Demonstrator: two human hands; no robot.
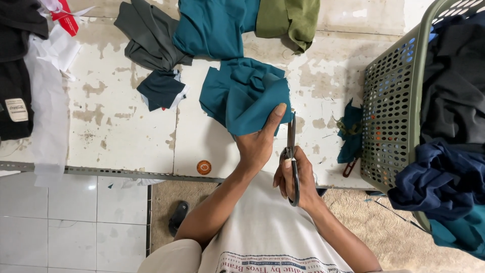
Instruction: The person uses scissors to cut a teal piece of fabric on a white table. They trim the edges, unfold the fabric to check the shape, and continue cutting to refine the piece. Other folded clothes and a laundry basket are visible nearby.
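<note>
My left hand (258, 143) pinches the near edge of a folded piece of teal cloth (242, 93) that lies on a worn white table (121, 126). My right hand (295, 177) grips a pair of dark scissors (291, 151), thumb through the handle loop. The blades point away from me and meet the cloth's edge just right of my left thumb. Whether the blades are open or shut I cannot tell.
More cloth lies at the table's far side: grey (149, 35), a larger teal piece (214, 25), olive green (290, 17) and a small dark scrap (161, 90). A green perforated basket (391, 111) full of dark garments stands at right. Teal scraps (349, 131) lie beside it.
</note>
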